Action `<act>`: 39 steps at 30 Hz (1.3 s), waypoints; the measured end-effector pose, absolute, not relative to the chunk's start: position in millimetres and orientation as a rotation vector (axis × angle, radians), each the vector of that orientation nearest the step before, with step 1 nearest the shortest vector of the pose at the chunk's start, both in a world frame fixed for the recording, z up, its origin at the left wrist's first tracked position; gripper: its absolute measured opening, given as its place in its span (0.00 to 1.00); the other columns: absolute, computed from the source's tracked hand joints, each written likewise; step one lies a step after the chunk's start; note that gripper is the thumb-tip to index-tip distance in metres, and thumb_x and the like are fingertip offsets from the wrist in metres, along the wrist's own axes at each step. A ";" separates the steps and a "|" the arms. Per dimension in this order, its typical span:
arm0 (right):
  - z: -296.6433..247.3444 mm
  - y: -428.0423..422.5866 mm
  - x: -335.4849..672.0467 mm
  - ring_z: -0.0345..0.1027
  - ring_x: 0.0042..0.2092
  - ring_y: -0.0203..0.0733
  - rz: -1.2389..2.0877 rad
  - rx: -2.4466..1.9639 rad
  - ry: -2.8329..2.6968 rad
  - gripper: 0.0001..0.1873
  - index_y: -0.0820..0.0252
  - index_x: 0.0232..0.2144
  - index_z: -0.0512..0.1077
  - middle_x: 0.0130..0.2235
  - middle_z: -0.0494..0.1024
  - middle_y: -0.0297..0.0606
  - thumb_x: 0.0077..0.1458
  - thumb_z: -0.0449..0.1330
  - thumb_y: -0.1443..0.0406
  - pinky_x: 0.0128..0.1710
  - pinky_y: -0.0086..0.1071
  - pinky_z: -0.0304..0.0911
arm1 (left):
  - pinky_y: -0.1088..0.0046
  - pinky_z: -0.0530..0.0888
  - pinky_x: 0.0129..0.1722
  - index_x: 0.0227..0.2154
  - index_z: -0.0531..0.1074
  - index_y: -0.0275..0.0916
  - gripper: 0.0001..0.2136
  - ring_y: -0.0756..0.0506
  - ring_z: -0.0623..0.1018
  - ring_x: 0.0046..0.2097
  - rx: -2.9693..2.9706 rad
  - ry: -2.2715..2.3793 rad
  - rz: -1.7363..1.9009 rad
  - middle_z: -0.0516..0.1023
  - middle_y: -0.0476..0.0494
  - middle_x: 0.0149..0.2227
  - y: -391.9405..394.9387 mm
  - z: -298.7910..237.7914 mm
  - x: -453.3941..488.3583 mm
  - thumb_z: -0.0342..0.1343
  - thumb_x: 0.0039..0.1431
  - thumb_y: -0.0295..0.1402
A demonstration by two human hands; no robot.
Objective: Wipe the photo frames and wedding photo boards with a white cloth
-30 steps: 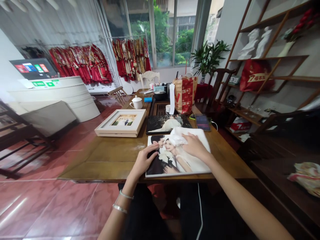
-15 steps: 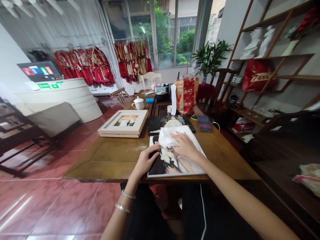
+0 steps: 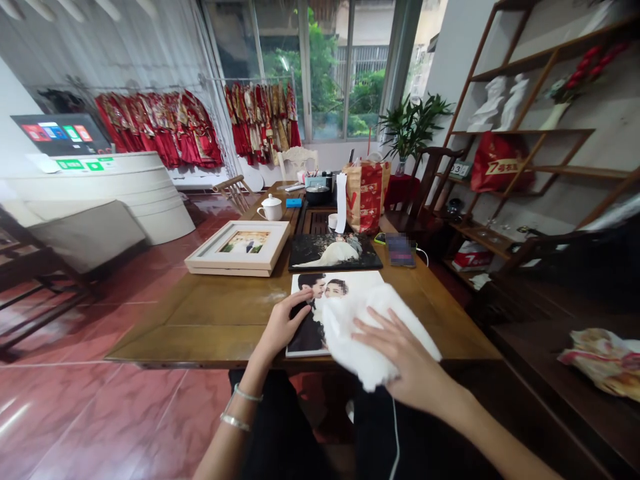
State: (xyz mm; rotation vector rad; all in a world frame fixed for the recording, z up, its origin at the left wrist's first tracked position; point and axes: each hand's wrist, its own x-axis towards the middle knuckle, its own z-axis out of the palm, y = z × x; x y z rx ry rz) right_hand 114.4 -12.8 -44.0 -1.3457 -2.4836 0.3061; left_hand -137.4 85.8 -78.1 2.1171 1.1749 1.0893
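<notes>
A wedding photo panel (image 3: 305, 337) with white edges lies flat at the table's front edge, showing a couple. My left hand (image 3: 283, 324) rests on its left side with fingers stretched out and nothing held. Under my right hand (image 3: 405, 353) is a crumpled white cloth (image 3: 345, 327), pressed and held against the panel's right part. The fingers of that hand are spread over the cloth, which hides the panel's lower right and droops past the table edge. Just behind lies a second, dark photo panel (image 3: 310, 251) with a white dress in it.
On the wooden table (image 3: 200, 327), a cream picture frame (image 3: 200, 261) lies at the left, with a white lidded cup (image 3: 271, 208) behind it. A red and tan paper bag (image 3: 367, 197) stands farther back. A phone (image 3: 401, 252) with a cable lies at the right.
My right hand has drawn the white cloth toward me and to the right, uncovering the panel's top with the faces. My left hand stays at the panel's left side.
</notes>
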 end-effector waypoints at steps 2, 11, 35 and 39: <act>-40.9 -29.0 111.0 0.39 0.65 0.49 0.354 -1.276 -2.530 0.41 0.50 0.55 0.64 0.61 0.58 0.29 0.33 0.52 0.73 0.63 0.52 0.30 | 0.60 0.65 0.57 0.46 0.73 0.40 0.14 0.42 0.71 0.55 2.120 1.168 1.085 0.74 0.42 0.52 86.2 -78.1 -137.9 0.51 0.58 0.33; -48.1 61.2 136.3 0.48 0.63 0.47 0.311 -1.456 -2.360 0.35 0.57 0.55 0.64 0.59 0.64 0.37 0.40 0.54 0.70 0.63 0.48 0.37 | 0.59 0.64 0.58 0.46 0.73 0.39 0.14 0.42 0.71 0.55 2.106 1.145 1.087 0.74 0.42 0.52 88.2 -79.8 -141.1 0.51 0.58 0.32; -51.4 -15.2 134.3 0.42 0.65 0.47 0.270 -1.293 -2.505 0.41 0.47 0.58 0.58 0.61 0.59 0.30 0.39 0.53 0.71 0.62 0.51 0.34 | 0.60 0.64 0.58 0.46 0.73 0.38 0.14 0.42 0.70 0.56 2.118 1.159 1.063 0.74 0.41 0.52 89.6 -79.7 -140.5 0.51 0.59 0.34; -51.3 42.0 128.8 0.46 0.63 0.48 0.234 -1.467 -2.360 0.36 0.54 0.56 0.63 0.59 0.64 0.34 0.40 0.54 0.70 0.62 0.48 0.36 | 0.60 0.64 0.58 0.46 0.73 0.38 0.14 0.43 0.70 0.56 2.101 1.142 1.070 0.74 0.41 0.52 88.6 -78.6 -140.8 0.51 0.58 0.33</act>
